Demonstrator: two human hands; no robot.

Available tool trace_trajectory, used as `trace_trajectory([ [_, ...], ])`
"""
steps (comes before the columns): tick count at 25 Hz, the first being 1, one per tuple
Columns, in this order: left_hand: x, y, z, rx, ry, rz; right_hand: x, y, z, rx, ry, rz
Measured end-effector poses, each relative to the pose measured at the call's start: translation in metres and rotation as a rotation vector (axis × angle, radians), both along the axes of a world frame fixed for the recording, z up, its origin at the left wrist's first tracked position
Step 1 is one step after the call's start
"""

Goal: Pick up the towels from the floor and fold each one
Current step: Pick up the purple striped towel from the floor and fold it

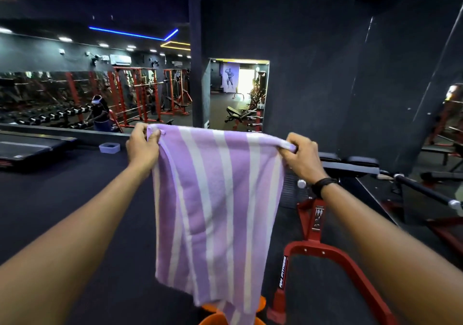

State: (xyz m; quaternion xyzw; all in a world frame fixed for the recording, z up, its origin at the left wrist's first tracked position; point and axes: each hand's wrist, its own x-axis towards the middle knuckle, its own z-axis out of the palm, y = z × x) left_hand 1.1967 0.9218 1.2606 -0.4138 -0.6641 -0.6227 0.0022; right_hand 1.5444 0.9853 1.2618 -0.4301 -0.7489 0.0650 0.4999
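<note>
A dark gym floor (62, 199) spreads beneath a red-framed bench (315, 227), with a mirrored wall (75, 94) of racks beyond. A purple-and-white striped towel (215, 204) hangs in the air at arm's length, off the floor, its top edge stretched level between two outstretched arms. The left hand (142, 147) pinches one upper corner, fingers curled around the cloth; the right hand (303, 159), a dark band (323, 184) on its wrist, grips the other. An orange object (213, 317) shows below the towel's lower edge. A small lidded container (109, 147) sits on the floor.
</note>
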Motion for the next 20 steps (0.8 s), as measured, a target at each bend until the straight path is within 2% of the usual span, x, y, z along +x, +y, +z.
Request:
trace_trajectory([
  [2, 0.006, 0.007, 0.000, 0.027, -0.146, -0.079, -0.006, -0.003, 0.009, 0.026, 0.065, 0.017],
  [4, 0.010, 0.014, -0.002, 0.061, -0.266, -0.157, -0.007, -0.004, 0.015, 0.025, 0.027, 0.064],
  [9, 0.006, 0.017, -0.005, 0.091, -0.256, -0.111, 0.018, 0.006, 0.020, 0.002, -0.432, 0.110],
  [11, 0.000, 0.018, -0.011, 0.077, -0.195, -0.134, 0.025, 0.007, 0.016, -0.037, -0.381, 0.068],
  [15, -0.015, 0.021, -0.028, -0.037, -0.024, -0.199, 0.029, 0.000, -0.003, -0.140, -0.103, -0.030],
  [20, -0.020, 0.025, -0.040, -0.235, -0.097, -0.310, 0.039, 0.004, -0.012, -0.364, 0.013, 0.052],
])
